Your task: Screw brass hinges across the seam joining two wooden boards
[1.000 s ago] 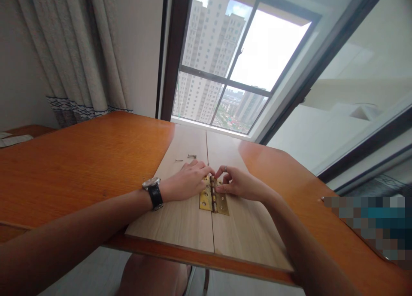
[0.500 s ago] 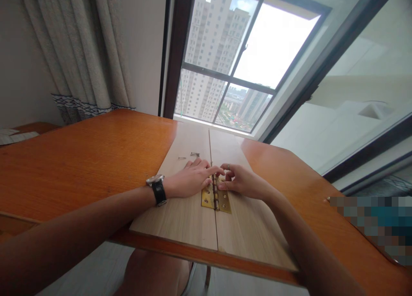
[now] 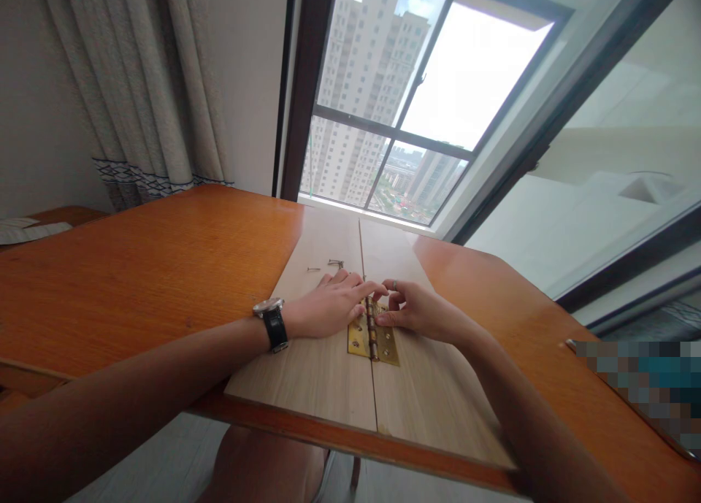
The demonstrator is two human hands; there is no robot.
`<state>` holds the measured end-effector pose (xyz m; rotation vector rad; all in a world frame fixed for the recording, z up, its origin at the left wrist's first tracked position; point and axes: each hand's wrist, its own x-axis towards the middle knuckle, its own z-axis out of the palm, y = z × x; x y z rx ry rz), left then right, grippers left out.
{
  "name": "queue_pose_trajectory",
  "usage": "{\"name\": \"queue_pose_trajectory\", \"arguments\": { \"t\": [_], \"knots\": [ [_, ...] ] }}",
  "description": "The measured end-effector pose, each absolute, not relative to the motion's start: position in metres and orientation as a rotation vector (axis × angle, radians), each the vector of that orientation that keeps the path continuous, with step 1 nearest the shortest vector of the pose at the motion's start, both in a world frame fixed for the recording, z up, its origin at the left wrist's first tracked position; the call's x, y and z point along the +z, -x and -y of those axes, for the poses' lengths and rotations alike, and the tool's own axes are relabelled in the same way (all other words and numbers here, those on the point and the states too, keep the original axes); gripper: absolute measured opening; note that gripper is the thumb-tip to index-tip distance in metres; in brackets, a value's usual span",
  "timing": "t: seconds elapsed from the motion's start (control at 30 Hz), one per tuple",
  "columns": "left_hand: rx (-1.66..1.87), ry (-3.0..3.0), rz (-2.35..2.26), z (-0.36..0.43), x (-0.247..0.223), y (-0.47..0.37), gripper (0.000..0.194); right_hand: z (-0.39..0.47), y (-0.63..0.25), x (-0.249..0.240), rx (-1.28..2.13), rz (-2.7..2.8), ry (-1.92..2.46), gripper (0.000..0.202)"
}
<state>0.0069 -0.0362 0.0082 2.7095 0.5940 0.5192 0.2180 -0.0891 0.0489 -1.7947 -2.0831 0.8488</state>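
Observation:
A brass hinge (image 3: 374, 339) lies unfolded across the seam between two pale wooden boards, one leaf on the left board (image 3: 301, 371) and one on the right board (image 3: 427, 401). My left hand (image 3: 334, 306) rests flat on the left board with fingers outstretched. Its fingertips cover the hinge's far left part and reach over the knuckle. Over the right leaf is my right hand (image 3: 413, 309), fingers curled and thumb at the knuckle. Whatever sits between its fingertips is hidden. Several screws (image 3: 335, 263) lie on the left board beyond my left hand.
The boards lie on an orange-brown wooden table (image 3: 164, 284), whose front edge runs just below them. A window (image 3: 394, 131) stands behind the table, with a grey curtain (image 3: 158, 87) to its left. A pixelated patch (image 3: 646, 386) covers something at right.
The whole view has shifted slightly, so everything sits a little further right. Both hands keep nearly the same pose at the hinge.

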Motion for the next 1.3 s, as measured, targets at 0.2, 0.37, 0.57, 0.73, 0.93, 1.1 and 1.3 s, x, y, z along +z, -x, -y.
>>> {"name": "queue_pose_trajectory", "arguments": {
  "t": [0.2,0.37,0.57,0.73,0.93,1.1,1.3],
  "knots": [
    [0.557,-2.645,-0.602,0.0343,0.0065,-0.0073,0.041,0.0891,-0.2188,0.047,0.874,2.035,1.81,0.039],
    [0.586,-2.541,-0.622,0.0305,0.0048,-0.0076,0.043,0.0898,-0.2186,0.0472,0.89,2.022,1.82,0.038],
    [0.668,-2.483,-0.689,0.0308,0.0054,-0.0085,0.047,0.0905,-0.2172,0.0502,0.912,2.026,1.811,0.038],
    [0.688,-2.484,-0.676,0.0316,0.0065,-0.0085,0.044,0.0912,-0.2159,0.0517,0.883,2.047,1.812,0.036],
    [0.674,-2.511,-0.689,0.0319,0.0071,-0.0088,0.044,0.0908,-0.2157,0.0504,0.882,2.043,1.81,0.035],
    [0.667,-2.523,-0.679,0.0315,0.0073,-0.0085,0.045,0.0908,-0.2153,0.0498,0.883,2.042,1.812,0.034],
    [0.655,-2.51,-0.675,0.0307,0.0073,-0.0084,0.046,0.0915,-0.2154,0.0502,0.869,2.055,1.823,0.035]
  ]
}}
